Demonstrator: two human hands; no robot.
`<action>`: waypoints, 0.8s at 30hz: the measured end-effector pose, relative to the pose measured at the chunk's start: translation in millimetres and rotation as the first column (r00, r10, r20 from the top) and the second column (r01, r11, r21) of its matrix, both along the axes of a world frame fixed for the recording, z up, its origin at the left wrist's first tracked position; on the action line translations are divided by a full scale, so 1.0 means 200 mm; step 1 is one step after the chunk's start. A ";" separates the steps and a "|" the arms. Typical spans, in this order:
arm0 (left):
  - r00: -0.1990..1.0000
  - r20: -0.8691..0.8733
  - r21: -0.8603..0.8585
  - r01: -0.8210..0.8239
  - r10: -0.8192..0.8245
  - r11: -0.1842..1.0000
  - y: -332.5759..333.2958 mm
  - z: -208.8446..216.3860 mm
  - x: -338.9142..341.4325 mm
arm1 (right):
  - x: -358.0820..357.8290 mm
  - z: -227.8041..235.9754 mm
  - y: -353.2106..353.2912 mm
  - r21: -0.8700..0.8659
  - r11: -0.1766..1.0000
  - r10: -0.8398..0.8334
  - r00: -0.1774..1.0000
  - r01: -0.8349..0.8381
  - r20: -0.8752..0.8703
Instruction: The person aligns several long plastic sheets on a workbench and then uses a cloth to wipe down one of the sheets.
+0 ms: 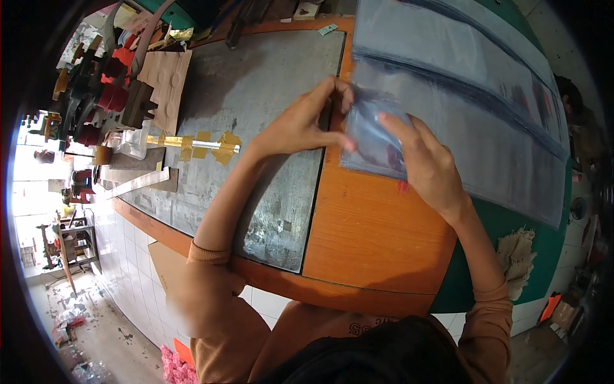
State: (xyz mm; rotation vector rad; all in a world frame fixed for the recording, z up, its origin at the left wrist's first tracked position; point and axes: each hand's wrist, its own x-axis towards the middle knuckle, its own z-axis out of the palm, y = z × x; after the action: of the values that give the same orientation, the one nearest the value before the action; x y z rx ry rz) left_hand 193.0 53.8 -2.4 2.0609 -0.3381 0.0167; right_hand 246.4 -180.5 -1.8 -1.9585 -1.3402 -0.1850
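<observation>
A small clear plastic piece (374, 141), bluish and shiny with soft folds, lies over the near left corner of larger clear plastic sheets. My right hand (432, 163) grips its right side, with the index finger stretched over the top and the thumb out of sight. At the left edge of the plastic, my left hand (297, 125) is curved like a C, thumb and fingers apart. Its fingertips come close to the plastic; whether they touch it I cannot tell. The large clear sheets (492, 153) lie in overlapping stacks beyond my right hand.
A grey metal plate (268, 77) is set into the orange wooden tabletop (377, 237). Golden tape (203, 146) crosses its left part. Red and black machinery (96, 109) stands at the left edge. A ragged cloth (515, 259) lies on the green surface (476, 240) at right.
</observation>
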 end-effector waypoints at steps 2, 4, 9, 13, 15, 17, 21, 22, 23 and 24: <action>0.993 0.089 0.048 0.075 -0.079 0.996 0.03 -0.01 0.01 | 0.02 -0.02 0.01 0.026 0.999 0.036 0.991 -0.040 0.130; 0.958 0.252 0.247 0.072 -0.136 0.966 0.02 -0.01 0.02 | 0.02 -0.01 0.02 0.036 0.998 0.044 0.994 -0.047 0.097; 0.966 0.214 0.293 0.078 -0.145 0.953 -0.01 0.01 0.03 | 0.02 0.02 0.02 0.003 0.999 0.041 0.964 -0.043 0.264; 0.963 0.243 0.332 0.027 -0.113 0.943 -0.03 -0.01 0.03 | 0.01 0.01 -0.01 -0.061 0.998 0.018 0.984 -0.008 0.175; 0.977 0.200 0.262 0.015 -0.070 0.965 -0.05 -0.02 0.05 | 0.00 0.02 -0.01 -0.088 0.996 0.003 0.988 0.011 0.152; 0.988 0.152 0.109 0.018 -0.035 0.994 -0.06 -0.02 0.05 | -0.01 0.02 0.00 -0.094 0.995 -0.018 0.986 0.034 0.163; 0.994 0.110 -0.354 0.029 0.011 0.935 -0.04 -0.03 0.02 | 0.00 0.02 0.01 -0.033 0.999 0.019 0.995 -0.016 0.098; 0.993 0.121 -0.465 0.044 0.014 0.884 -0.03 -0.04 0.01 | 0.01 0.03 0.01 -0.006 0.998 0.065 0.992 -0.065 0.106; 0.990 0.136 -0.348 0.072 -0.025 0.935 -0.02 -0.03 0.01 | 0.02 0.04 0.01 0.008 0.997 0.078 0.985 -0.080 0.151; 0.987 0.146 -0.225 0.099 -0.067 0.969 -0.01 -0.02 0.01 | 0.03 0.04 0.01 0.022 0.995 0.087 0.976 -0.093 0.197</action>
State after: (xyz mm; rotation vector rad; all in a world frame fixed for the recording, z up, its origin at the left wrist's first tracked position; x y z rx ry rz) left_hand 194.4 51.0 -6.7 1.8165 -0.4844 0.1414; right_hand 252.3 -178.5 5.5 -1.8873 -1.5402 -0.3615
